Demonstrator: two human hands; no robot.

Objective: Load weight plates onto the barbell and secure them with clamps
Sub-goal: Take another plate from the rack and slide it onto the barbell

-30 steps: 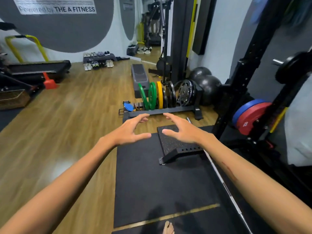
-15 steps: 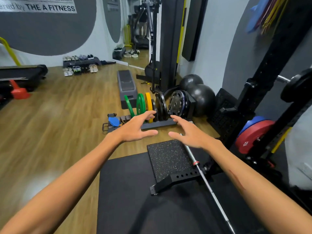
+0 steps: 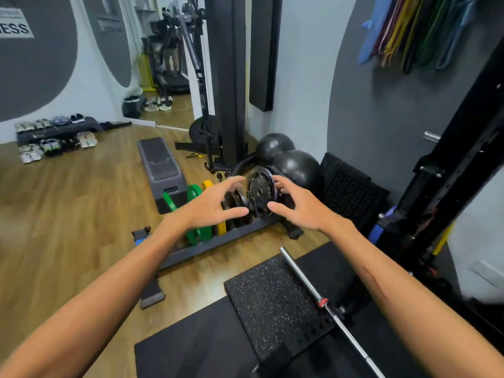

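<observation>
A floor rack (image 3: 218, 248) holds upright weight plates: green plates (image 3: 200, 234), a yellow plate (image 3: 220, 227) and a large black iron plate (image 3: 259, 195) at its right end. My left hand (image 3: 211, 204) and my right hand (image 3: 298, 207) are stretched out on either side of the black plate, fingers spread, holding nothing. The barbell (image 3: 308, 285) lies on the floor at the lower right, its bare sleeve end pointing toward the rack, a red ring on the shaft. No clamp is clearly visible.
A speckled rubber block (image 3: 275, 304) lies on the black mat (image 3: 196, 347) beside the barbell. Behind the rack are a grey step platform (image 3: 161, 167), two black exercise balls (image 3: 294, 165) and a cable machine. The black squat rack (image 3: 447, 170) stands at the right.
The view has moved closer to the plate rack. Both outstretched hands have come up to the black iron plate, one on each side.
</observation>
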